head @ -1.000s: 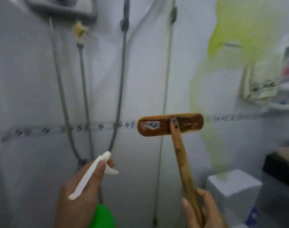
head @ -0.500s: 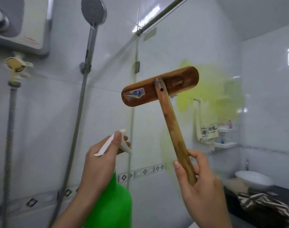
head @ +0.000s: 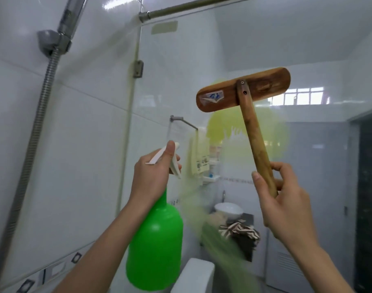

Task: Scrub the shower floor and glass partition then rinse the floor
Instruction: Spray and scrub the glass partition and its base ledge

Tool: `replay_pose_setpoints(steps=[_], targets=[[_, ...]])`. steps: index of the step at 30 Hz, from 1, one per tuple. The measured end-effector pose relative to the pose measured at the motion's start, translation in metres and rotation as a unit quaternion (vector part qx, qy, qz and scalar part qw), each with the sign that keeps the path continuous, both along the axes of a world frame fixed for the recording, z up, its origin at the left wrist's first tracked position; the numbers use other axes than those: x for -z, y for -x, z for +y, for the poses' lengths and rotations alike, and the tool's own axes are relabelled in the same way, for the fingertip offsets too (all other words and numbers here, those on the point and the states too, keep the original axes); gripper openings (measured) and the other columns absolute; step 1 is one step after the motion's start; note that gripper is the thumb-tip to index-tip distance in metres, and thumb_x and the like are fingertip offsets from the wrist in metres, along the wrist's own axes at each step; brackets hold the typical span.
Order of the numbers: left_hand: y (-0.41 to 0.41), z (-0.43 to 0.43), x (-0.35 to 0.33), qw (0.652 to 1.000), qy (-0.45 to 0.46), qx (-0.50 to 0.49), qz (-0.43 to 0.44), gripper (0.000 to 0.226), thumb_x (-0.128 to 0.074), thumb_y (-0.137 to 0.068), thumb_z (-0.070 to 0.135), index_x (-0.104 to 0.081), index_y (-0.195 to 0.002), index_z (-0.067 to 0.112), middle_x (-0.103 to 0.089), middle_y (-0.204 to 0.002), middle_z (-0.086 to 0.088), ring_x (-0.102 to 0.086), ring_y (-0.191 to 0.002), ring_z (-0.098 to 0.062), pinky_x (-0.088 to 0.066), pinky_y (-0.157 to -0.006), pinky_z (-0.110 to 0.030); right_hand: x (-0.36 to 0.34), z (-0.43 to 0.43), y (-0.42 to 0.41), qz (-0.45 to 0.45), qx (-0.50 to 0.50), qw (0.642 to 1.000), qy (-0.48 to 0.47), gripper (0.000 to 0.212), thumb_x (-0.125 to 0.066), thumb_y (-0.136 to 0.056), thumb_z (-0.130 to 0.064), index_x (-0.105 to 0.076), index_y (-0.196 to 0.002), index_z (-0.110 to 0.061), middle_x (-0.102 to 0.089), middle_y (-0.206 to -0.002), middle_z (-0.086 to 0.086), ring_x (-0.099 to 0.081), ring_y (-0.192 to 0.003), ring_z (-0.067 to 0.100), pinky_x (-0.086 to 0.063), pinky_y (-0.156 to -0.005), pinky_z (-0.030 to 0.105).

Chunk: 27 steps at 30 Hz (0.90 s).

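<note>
Brush (head: 251, 123) points up-left, handle wrapped in right hand (head: 286, 208) grip; left hand (head: 153, 176) holds sprayer (head: 155, 246).

**Both hands raised at the glass**

The left hand (head: 153, 176) is gripping the neck of a green spray bottle (head: 155, 246), thumb lying on its white trigger head. At two o'clock from it, the right hand (head: 284, 206) is holding a wooden brush (head: 243, 93) by its handle, head raised before the yellow-green smear (head: 218, 127) on the glass partition (head: 176, 92).

Home bathroom: tiled walls (head: 81, 134), shower hose (head: 41, 106), glass partition (head: 172, 81) (toilet (head: 193, 275) below)
</note>
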State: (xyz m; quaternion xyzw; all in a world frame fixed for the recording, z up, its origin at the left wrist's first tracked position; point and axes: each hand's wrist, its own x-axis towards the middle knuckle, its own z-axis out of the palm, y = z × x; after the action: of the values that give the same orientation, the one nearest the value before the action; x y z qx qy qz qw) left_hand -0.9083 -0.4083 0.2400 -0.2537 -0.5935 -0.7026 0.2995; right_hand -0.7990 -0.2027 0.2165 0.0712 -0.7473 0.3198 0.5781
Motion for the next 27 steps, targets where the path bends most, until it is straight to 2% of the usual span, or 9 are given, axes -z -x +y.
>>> replay_pose_setpoints(steps=[3, 7, 11, 13, 16, 20, 21, 24, 27], targets=[[0.007, 0.002, -0.003, 1.0, 0.017, 0.023, -0.002, 0.043, -0.051, -0.075, 0.075, -0.074, -0.068, 0.039, -0.074, -0.071, -0.003, -0.072, -0.074, -0.03, -0.056, -0.083, -0.054, -0.004, -0.004, 0.001, 0.001, 0.027, 1.0, -0.006, 0.013, -0.059, -0.092, -0.028, -0.048, -0.099, -0.026, -0.056, -0.051, 0.0, -0.05, -0.042, 0.016, -0.033, -0.035, 0.019], [0.008, 0.011, -0.007, 0.999, 0.023, 0.032, -0.009, 0.038, -0.052, -0.09, 0.062, -0.07, -0.071, 0.034, -0.069, -0.065, 0.0, -0.067, -0.062, -0.022, -0.058, -0.078, -0.047, -0.006, -0.001, -0.003, -0.006, 0.059, 0.998, -0.019, 0.014, -0.057, -0.092, -0.032, -0.047, -0.101, -0.028, -0.057, -0.055, 0.002, -0.052, -0.043, 0.018, -0.044, -0.04, 0.036], [0.008, 0.019, -0.01, 0.999, 0.01, 0.042, -0.018, 0.036, -0.053, -0.092, 0.056, -0.066, -0.073, 0.029, -0.059, -0.058, 0.001, -0.055, -0.051, -0.016, -0.053, -0.064, -0.039, -0.008, 0.005, -0.009, 0.003, 0.081, 0.996, -0.026, 0.017, -0.056, -0.092, -0.033, -0.048, -0.104, -0.025, -0.058, -0.057, 0.001, -0.052, -0.04, 0.018, -0.047, -0.04, 0.045], [0.009, 0.02, -0.012, 0.999, 0.01, 0.036, -0.015, 0.043, -0.053, -0.092, 0.057, -0.069, -0.067, 0.025, -0.065, -0.059, 0.0, -0.062, -0.054, -0.019, -0.056, -0.068, -0.04, -0.01, 0.007, -0.011, 0.004, 0.085, 0.996, -0.018, 0.018, -0.056, -0.092, -0.035, -0.047, -0.105, -0.026, -0.057, -0.057, 0.001, -0.052, -0.04, 0.018, -0.048, -0.04, 0.045], [0.012, 0.02, -0.012, 0.999, 0.023, 0.035, -0.01, 0.046, -0.052, -0.092, 0.059, -0.073, -0.062, 0.031, -0.072, -0.064, 0.0, -0.071, -0.065, -0.027, -0.058, -0.073, -0.039, -0.011, 0.008, -0.013, 0.003, 0.085, 0.996, -0.005, 0.017, -0.056, -0.092, -0.035, -0.047, -0.104, -0.026, -0.057, -0.058, 0.0, -0.052, -0.039, 0.017, -0.049, -0.042, 0.045], [0.01, 0.022, -0.011, 0.999, 0.015, 0.043, -0.016, 0.059, -0.053, -0.092, 0.055, -0.066, -0.071, 0.001, -0.059, -0.058, -0.001, -0.055, -0.052, -0.017, -0.05, -0.06, -0.032, -0.008, 0.008, -0.013, -0.006, 0.079, 0.997, 0.012, 0.017, -0.056, -0.092, -0.036, -0.048, -0.104, -0.026, -0.058, -0.058, 0.004, -0.053, -0.041, 0.021, -0.05, -0.043, 0.046], [0.011, 0.022, -0.011, 0.999, 0.018, 0.04, -0.012, 0.06, -0.053, -0.092, 0.056, -0.067, -0.073, 0.001, -0.061, -0.06, -0.001, -0.057, -0.053, -0.018, -0.051, -0.061, -0.032, -0.007, 0.009, -0.012, -0.007, 0.077, 0.997, 0.017, 0.017, -0.056, -0.092, -0.036, -0.048, -0.104, -0.026, -0.058, -0.058, 0.005, -0.054, -0.041, 0.022, -0.05, -0.044, 0.046], [0.013, 0.019, -0.014, 0.999, 0.04, 0.032, 0.001, 0.055, -0.048, -0.093, 0.061, -0.074, -0.072, 0.016, -0.073, -0.067, -0.002, -0.07, -0.066, -0.025, -0.055, -0.071, -0.036, -0.008, 0.008, -0.009, -0.011, 0.073, 0.997, 0.023, 0.016, -0.056, -0.092, -0.037, -0.048, -0.102, -0.028, -0.058, -0.058, 0.009, -0.053, -0.042, 0.024, -0.05, -0.043, 0.047], [0.009, 0.019, -0.018, 0.999, 0.028, 0.039, 0.001, 0.061, -0.05, -0.093, 0.058, -0.067, -0.07, 0.004, -0.065, -0.061, -0.002, -0.061, -0.054, -0.019, -0.051, -0.062, -0.03, -0.01, 0.008, -0.004, -0.01, 0.072, 0.997, 0.03, 0.017, -0.056, -0.092, -0.038, -0.048, -0.103, -0.028, -0.058, -0.059, 0.007, -0.053, -0.041, 0.022, -0.05, -0.043, 0.045]])
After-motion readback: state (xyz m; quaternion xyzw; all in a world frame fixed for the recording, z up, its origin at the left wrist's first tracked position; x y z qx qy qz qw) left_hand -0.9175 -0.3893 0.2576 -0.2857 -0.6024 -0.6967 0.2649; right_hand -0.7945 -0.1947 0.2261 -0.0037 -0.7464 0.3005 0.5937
